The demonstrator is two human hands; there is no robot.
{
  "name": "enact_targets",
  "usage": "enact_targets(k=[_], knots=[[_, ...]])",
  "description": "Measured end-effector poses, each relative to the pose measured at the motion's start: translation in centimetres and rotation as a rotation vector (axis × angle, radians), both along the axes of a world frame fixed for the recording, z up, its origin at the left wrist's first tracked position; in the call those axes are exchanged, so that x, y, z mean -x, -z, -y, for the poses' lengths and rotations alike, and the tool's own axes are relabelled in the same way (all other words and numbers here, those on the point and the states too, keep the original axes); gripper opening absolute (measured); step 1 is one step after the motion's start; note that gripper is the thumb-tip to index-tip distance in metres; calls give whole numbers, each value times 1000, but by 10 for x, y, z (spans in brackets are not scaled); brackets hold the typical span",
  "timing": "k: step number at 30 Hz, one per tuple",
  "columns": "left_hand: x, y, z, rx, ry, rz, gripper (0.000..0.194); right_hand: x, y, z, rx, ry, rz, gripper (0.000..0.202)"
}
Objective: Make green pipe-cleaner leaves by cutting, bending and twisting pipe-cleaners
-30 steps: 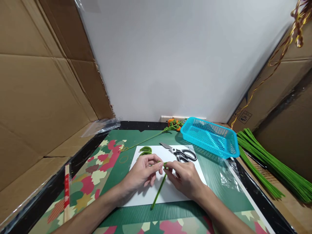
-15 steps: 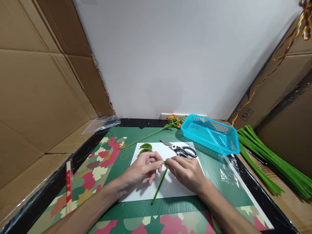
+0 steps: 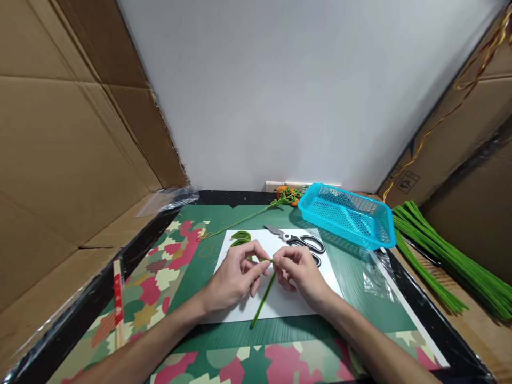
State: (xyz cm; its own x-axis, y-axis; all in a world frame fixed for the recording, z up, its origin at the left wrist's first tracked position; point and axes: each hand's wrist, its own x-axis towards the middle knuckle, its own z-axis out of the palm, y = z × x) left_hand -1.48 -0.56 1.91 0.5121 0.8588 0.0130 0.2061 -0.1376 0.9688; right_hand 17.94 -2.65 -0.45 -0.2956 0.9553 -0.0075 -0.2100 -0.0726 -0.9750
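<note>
Cardboard walls (image 3: 60,149) flank a surface (image 3: 192,352) covered by a green mat with pink and cream shapes. On it lies a white sheet of paper (image 3: 236,309). To the right, a bundle of green pipe cleaners (image 3: 448,261) lies beside a blue basket (image 3: 348,216). The left hand (image 3: 236,277) and right hand (image 3: 302,274) meet over the paper, fingers closed, pinching the upper end of a green pipe cleaner (image 3: 262,301) between fingertips; its lower end reaches the paper's near edge. Black-handled scissors (image 3: 300,242) lie just behind the right hand. Curled green pieces (image 3: 239,238) lie behind the left hand. Red-wrapped chopsticks (image 3: 118,298) lie far left.
</note>
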Motion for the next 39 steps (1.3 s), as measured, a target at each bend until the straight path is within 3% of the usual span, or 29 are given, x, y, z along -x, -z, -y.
enact_targets(k=[3,5,6,10,15,19,22,25,27,30,33,35,36,39], knots=[[3,6,4,-408,-38,-173,11,-1,1,-4,267,-84,-178,24],[3,8,5,-602,-38,-198,11,-4,0,-4,298,-119,-197,22],[3,7,6,-623,-55,-193,13,-5,-1,-4,260,-120,-180,23],[-3,0,6,-321,-169,-112,16,-9,-7,0,-144,10,80,29],[-7,-7,-2,76,-116,109,34,-16,-3,3,-834,263,636,25],[-9,-7,-4,233,-39,121,40,-21,6,1,-1026,259,888,29],[-11,-7,-1,240,-26,128,40,-21,5,2,-992,248,851,27],[-11,-7,2,170,-8,97,37,-17,-1,3,-830,232,655,21],[-8,-6,4,58,-10,30,33,-14,-5,2,-603,188,449,19],[-1,-1,4,-300,-9,-156,22,-11,-6,-2,-120,25,83,22],[6,4,2,-622,111,-332,19,-13,-5,-6,229,-120,-87,19],[7,6,1,-664,167,-387,21,-15,-5,-6,249,-123,-67,16],[6,5,1,-646,151,-393,22,-16,-5,-6,179,-93,-16,16],[0,1,3,-426,9,-286,27,-17,-8,-1,-275,90,280,14]])
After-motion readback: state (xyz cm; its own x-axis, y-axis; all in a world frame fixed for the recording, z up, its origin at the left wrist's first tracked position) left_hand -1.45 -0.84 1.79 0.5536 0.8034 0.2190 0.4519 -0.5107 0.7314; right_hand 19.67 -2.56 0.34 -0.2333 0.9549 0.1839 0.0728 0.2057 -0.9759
